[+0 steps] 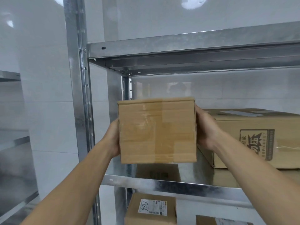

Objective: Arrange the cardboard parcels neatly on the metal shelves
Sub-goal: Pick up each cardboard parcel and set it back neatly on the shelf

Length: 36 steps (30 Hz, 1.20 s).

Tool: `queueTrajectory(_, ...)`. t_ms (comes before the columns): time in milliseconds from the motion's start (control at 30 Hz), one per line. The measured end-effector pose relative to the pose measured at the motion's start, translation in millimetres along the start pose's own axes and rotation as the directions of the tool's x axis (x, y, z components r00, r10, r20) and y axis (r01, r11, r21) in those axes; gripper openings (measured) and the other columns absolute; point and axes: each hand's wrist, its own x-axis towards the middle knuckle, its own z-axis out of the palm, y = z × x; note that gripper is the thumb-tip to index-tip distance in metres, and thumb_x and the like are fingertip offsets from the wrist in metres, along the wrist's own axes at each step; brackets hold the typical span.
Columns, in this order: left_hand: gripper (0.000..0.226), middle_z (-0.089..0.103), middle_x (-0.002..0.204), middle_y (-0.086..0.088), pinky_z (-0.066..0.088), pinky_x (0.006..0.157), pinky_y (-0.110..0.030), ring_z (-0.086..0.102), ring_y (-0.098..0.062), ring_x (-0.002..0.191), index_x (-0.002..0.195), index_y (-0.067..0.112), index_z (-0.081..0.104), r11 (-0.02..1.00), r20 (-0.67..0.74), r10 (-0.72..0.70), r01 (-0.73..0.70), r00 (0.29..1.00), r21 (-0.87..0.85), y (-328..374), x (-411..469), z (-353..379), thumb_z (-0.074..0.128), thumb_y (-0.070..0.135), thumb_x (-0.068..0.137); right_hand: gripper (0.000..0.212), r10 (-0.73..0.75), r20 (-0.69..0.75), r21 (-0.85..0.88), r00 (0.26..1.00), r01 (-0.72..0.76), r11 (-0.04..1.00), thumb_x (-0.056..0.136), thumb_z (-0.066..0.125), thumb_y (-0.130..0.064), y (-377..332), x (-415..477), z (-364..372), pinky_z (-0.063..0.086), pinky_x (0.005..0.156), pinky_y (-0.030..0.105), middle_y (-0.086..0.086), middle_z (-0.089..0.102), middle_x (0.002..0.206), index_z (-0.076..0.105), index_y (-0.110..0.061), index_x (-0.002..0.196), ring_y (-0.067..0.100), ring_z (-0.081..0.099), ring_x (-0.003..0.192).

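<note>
A plain brown rectangular cardboard parcel [157, 130], sealed with clear tape, is held upright between both hands. The left hand [113, 138] is pressed against its left face and the right hand [205, 129] is wrapped round its right edge. Most of the fingers are hidden behind the parcel, so how far they curl cannot be told, but the parcel is plainly grasped from both sides. Such a grip is probably chosen so that the parcel stays square and level while it is steered in.

The parcel is held above the front rail of the shiny galvanised metal middle shelf [178, 184]. Whether its far bottom edge touches the shelf cannot be told. Just beyond the fingers of the right hand, a large tan printed cardboard carton [253, 140] stands on that shelf. Past the left hand stands the grey perforated steel upright [78, 95]. The gap between the two appears to be the intended slot.

Below the hands, on a lower level, a small brown parcel with a white shipping label [151, 208] is seen. Above the fingers lies the bare underside of the upper metal shelf [178, 44].

The placing step is judged to be under way. The parcel is presumably to be set down flush beside the carton.
</note>
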Motion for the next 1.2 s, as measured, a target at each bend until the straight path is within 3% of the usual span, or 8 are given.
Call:
queueTrajectory(100, 0.042, 0.064, 0.062, 0.0, 0.052, 0.054, -0.025, 0.061, -0.018, 0.051, 0.063, 0.019, 0.067, 0.996, -0.053, -0.066, 0.063, 0.996, -0.068, 2.1, -1.6, 0.3, 0.051, 0.031, 0.099, 0.065, 0.001, -0.036, -0.028, 0.999, -0.002, 1.0, 0.087, 0.058, -0.075, 3.1, -0.4, 1.3, 0.058, 0.089, 0.042, 0.012, 0.072, 0.092, 0.067, -0.012, 0.102, 0.032, 0.073, 0.096)
queueTrajectory(167, 0.033, 0.065, 0.067, 0.001, 0.05, 0.058, -0.027, 0.064, -0.017, 0.055, 0.074, 0.019, 0.066, 0.994, -0.064, -0.076, 0.07, 0.995, -0.082, 1.8, -0.2, 1.9, 0.051, 0.033, 0.1, 0.054, 0.016, -0.065, -0.026, 0.998, -0.017, 1.0, 0.096, 0.049, -0.069, 5.0, 1.8, 2.4, 0.046, 0.059, 0.032, -0.002, 0.058, 0.059, 0.054, -0.018, 0.08, 0.013, 0.062, 0.051)
queueTrajectory(233, 0.042, 0.067, 0.064, 0.001, 0.05, 0.056, -0.027, 0.066, -0.015, 0.054, 0.072, 0.02, 0.066, 0.996, -0.071, -0.07, 0.066, 0.995, -0.057, 1.0, 1.7, 4.0, 0.048, 0.04, 0.104, 0.05, 0.028, -0.103, -0.056, 0.994, -0.033, 0.998, 0.099, 0.048, -0.065, 7.0, 3.2, 3.8, 0.037, 0.055, 0.031, -0.005, 0.054, 0.053, 0.05, -0.019, 0.08, 0.007, 0.051, 0.039)
queueTrajectory(367, 0.037, 0.075, 0.083, -0.003, 0.053, 0.069, -0.033, 0.071, -0.019, 0.069, 0.099, 0.017, 0.074, 0.994, -0.042, -0.111, 0.111, 0.993, 0.007, 5.7, 3.7, 5.8, 0.053, 0.048, 0.101, 0.038, 0.081, -0.085, -0.156, 0.993, -0.093, 0.983, 0.099, 0.057, -0.052, 4.9, -1.0, 12.2, 0.041, 0.065, 0.032, 0.0, 0.059, 0.064, 0.061, -0.017, 0.083, 0.02, 0.046, 0.064)
queueTrajectory(567, 0.037, 0.076, 0.082, -0.004, 0.056, 0.06, -0.029, 0.071, -0.02, 0.064, 0.114, 0.015, 0.073, 0.946, -0.062, -0.229, 0.237, 0.971, 0.222, 15.8, 17.1, 3.5, 0.063, 0.045, 0.095, 0.035, 0.208, -0.057, -0.19, 0.976, -0.215, 0.958, 0.083, 0.07, -0.047, 6.2, 12.3, 17.2, 0.041, 0.081, 0.036, 0.011, 0.058, 0.103, 0.065, -0.024, 0.109, 0.026, 0.051, 0.094)
queueTrajectory(733, 0.042, 0.074, 0.087, -0.006, 0.056, 0.067, -0.032, 0.07, -0.021, 0.072, 0.123, 0.014, 0.07, 0.896, -0.072, -0.273, 0.281, 0.959, 0.343, 20.9, 32.0, 1.0, 0.068, 0.043, 0.093, 0.03, 0.296, -0.038, -0.269, 0.955, -0.295, 0.917, 0.094, 0.069, -0.044, 4.1, 12.9, 15.3, 0.056, 0.081, 0.037, 0.013, 0.065, 0.105, 0.068, -0.016, 0.106, 0.026, 0.061, 0.093)
queueTrajectory(900, 0.032, 0.075, 0.078, -0.005, 0.058, 0.053, -0.026, 0.07, -0.018, 0.061, 0.114, 0.013, 0.07, 0.879, -0.043, -0.298, 0.292, 0.954, 0.378, 18.0, 42.6, -1.1, 0.067, 0.038, 0.095, 0.024, 0.323, -0.033, -0.339, 0.946, -0.315, 0.887, 0.096, 0.066, -0.041, 2.1, 20.4, 11.3, 0.056, 0.065, 0.033, 0.004, 0.072, 0.07, 0.068, -0.016, 0.093, 0.016, 0.069, 0.055)
queueTrajectory(1200, 0.019, 0.073, 0.072, -0.005, 0.056, 0.047, -0.024, 0.067, -0.016, 0.053, 0.103, 0.009, 0.069, 0.864, -0.038, -0.308, 0.296, 0.951, 0.407, 16.5, 57.0, -2.7, 0.063, 0.027, 0.098, 0.022, 0.347, -0.026, -0.372, 0.937, -0.332, 0.867, 0.1, 0.061, -0.028, 0.7, 31.8, 13.7, 0.057, 0.045, 0.031, 0.007, 0.07, 0.059, 0.065, -0.009, 0.09, 0.017, 0.067, 0.044)
